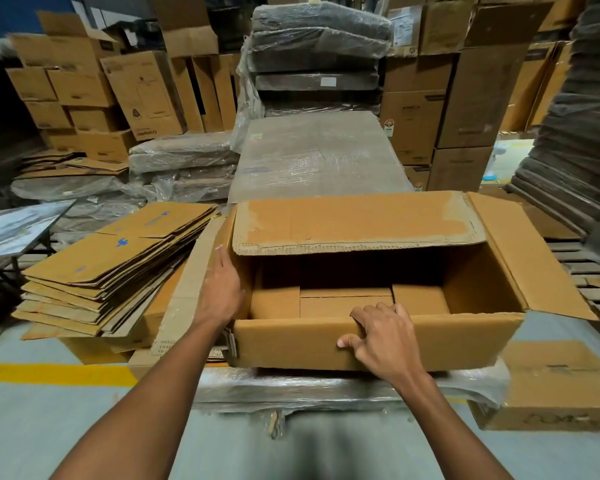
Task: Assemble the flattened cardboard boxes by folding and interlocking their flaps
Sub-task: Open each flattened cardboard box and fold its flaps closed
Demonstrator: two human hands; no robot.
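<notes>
Nearest us, the grey floor (32,427) with its yellow stripe (49,373). Our right hand (385,337) grasps the open box (291,344) at the top edge of its near wall, fingers hooked over the rim into the box, thumb outside. Our left hand (222,289) is released, fingers straight and flat against the box's left end, right at the corner beside the left flap (187,289). The box sits on a plastic-wrapped bundle (291,389) in front of us. Inside, the bottom flaps (343,304) lie folded flat. The right flap (534,265) splays outward; the far flap (357,220) leans in over the opening, its edge torn. To the left, touching the box's left flap, a stack of flattened boxes (111,271). On the right, a closed carton (561,393) on the floor. Beyond the box, a wrapped pallet load (319,150), then piles of cartons (465,98) at the back.
</notes>
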